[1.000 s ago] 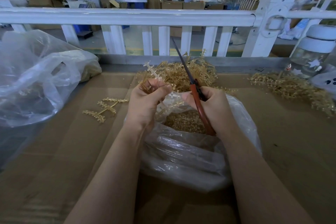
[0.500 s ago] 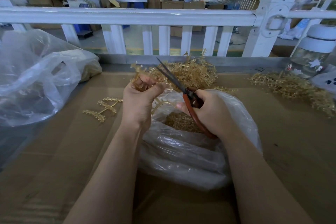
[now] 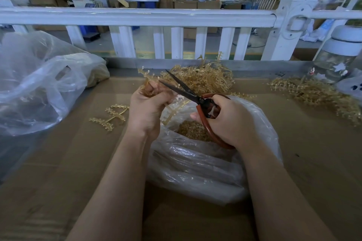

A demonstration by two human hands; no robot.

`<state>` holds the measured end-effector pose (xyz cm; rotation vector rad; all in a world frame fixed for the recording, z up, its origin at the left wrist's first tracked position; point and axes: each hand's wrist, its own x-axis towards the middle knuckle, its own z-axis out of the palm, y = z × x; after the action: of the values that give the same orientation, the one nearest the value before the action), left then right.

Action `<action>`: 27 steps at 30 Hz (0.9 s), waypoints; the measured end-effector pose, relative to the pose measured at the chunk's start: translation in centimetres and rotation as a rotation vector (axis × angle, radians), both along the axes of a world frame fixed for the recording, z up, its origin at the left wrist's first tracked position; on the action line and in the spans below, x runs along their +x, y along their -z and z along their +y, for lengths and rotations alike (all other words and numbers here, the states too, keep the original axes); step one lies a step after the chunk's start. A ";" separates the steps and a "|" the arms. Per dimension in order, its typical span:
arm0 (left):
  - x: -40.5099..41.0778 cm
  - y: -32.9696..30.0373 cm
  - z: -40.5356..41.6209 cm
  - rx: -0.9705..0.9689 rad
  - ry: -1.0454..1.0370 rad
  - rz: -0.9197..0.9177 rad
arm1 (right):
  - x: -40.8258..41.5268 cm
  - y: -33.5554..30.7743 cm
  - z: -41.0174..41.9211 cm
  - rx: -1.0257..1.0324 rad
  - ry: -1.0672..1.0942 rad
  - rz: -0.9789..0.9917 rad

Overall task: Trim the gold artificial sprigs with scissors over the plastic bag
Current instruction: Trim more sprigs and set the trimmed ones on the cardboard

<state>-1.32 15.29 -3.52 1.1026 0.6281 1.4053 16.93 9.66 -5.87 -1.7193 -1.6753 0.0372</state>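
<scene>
- Head view: two bare hands work over one clear, crinkled plastic bag [image 3: 195,166] that lies on the cardboard-covered desk [image 3: 58,182].
- The left hand [image 3: 147,110] has its fingers curled round one gold sprig [image 3: 174,108], a thin stem with small beaded nubs; its top pokes up above the fist and its lower branch hangs over the bag's mouth.
- The right hand [image 3: 229,121] grips one pair of scissors [image 3: 188,91] by the red-brown loop handles, fingers through and around them. The two dark metal blades stand apart in a narrow V, their tips just beside the left hand's fingertips.
- Inside the bag lies a heap of fine gold trimmings [image 3: 193,130], grainy in look.
- Two piles of gold sprigs rest on the desk: a tangled middle pile [image 3: 207,79] behind the hands and a right pile [image 3: 313,92] spread flatter.
- One loose branched sprig [image 3: 109,116] lies left of the left hand.
- One large translucent bag [image 3: 39,84], rumpled and glossy, sits at the left.
- One glass jar [image 3: 338,55] with a white lid stands at the far right.
- One white railing [image 3: 137,17] with square balusters runs behind the desk.
</scene>
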 end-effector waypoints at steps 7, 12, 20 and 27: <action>-0.1 -0.1 -0.1 -0.037 0.046 -0.039 | -0.1 -0.1 -0.1 0.008 0.037 -0.034; -0.2 0.0 -0.2 -0.122 0.105 -0.073 | -0.1 -0.1 0.0 0.015 0.048 -0.049; -0.3 -0.3 -0.5 -0.091 0.082 -0.005 | 0.0 0.0 0.0 0.028 0.037 -0.058; -0.3 -0.1 -0.1 0.020 -0.002 0.053 | -0.2 -0.3 -0.2 0.010 0.040 -0.084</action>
<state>-1.59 15.23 -3.44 1.1588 0.6544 1.3909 16.72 9.43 -5.61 -1.7684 -1.6972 -0.0626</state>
